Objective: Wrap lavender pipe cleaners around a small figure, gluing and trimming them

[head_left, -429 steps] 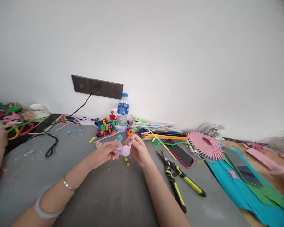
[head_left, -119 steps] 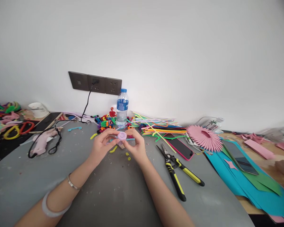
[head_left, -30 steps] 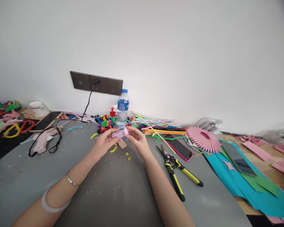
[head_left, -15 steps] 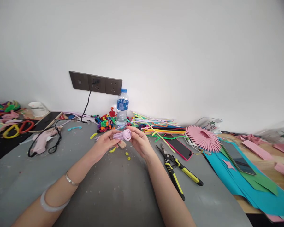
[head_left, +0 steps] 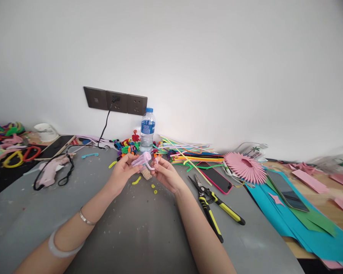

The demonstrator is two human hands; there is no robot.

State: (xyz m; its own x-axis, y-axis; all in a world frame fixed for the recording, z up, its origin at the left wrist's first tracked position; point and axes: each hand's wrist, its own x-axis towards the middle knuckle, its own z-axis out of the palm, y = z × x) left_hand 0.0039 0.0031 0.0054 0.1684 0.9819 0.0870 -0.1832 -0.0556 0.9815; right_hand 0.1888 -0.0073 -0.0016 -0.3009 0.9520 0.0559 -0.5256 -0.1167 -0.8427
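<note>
A lilac pipe cleaner piece (head_left: 144, 158), coiled at its top with several strands bunched below, is held up over the grey mat (head_left: 125, 232). My left hand (head_left: 122, 169) is closed around the bunched strands. Between its thumb and fingers, my right hand (head_left: 167, 173) pinches the curved loose end of the coil. Under the hands lies a small tan block (head_left: 146, 174), partly hidden, with short yellow-green pipe cleaner bits (head_left: 136, 180) close by. Behind them stands a water bottle (head_left: 148, 129) with a blue cap.
Yellow-and-black pliers-like cutters (head_left: 210, 199) lie open at right, beside a pink-cased phone (head_left: 217, 179). Pipe cleaners (head_left: 197, 156) are heaped along the wall. A pink glue gun (head_left: 53, 169) with a black cord is at left. Coloured paper sheets (head_left: 317, 239) cover the right side.
The coil has turned and its outer end now curves away from it, drawn out to the right by my right hand. My left hand keeps hold of the strands.
</note>
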